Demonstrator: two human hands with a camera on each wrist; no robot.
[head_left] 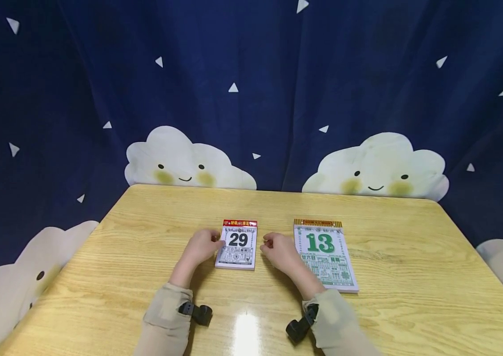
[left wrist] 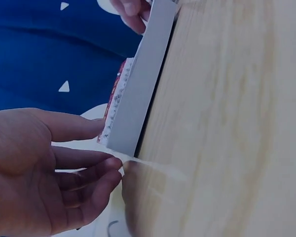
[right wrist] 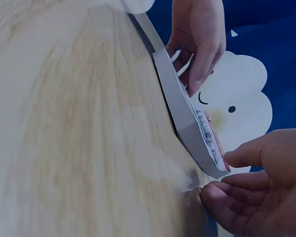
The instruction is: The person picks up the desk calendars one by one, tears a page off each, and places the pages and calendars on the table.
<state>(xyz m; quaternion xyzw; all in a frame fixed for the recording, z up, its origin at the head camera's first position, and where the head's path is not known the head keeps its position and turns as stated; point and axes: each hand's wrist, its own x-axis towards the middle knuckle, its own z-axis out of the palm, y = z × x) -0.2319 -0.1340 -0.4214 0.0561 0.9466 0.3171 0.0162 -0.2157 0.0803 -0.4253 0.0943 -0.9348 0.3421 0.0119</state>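
Observation:
A small tear-off calendar [head_left: 241, 255] with a red header and a black 29 lies flat on the wooden table. At its left side is my left hand [head_left: 201, 245], the thumb right at the page's edge and the other fingers bent loosely beside the block. My right hand [head_left: 279, 251] is just off the calendar's right side, fingers loosely curled with nothing between them. In the left wrist view, the left thumb [left wrist: 81, 127] overlaps the calendar's corner, while the fingertips rest low near the table. The right wrist view shows the right thumb [right wrist: 244, 154] near the red header.
A larger calendar [head_left: 334, 264] with a green 13 lies to the right, partly behind my right hand and forearm. The wooden table [head_left: 411, 296] extends on both sides. Beyond its far edge hangs a dark blue curtain [head_left: 260, 44] with clouds and white triangles.

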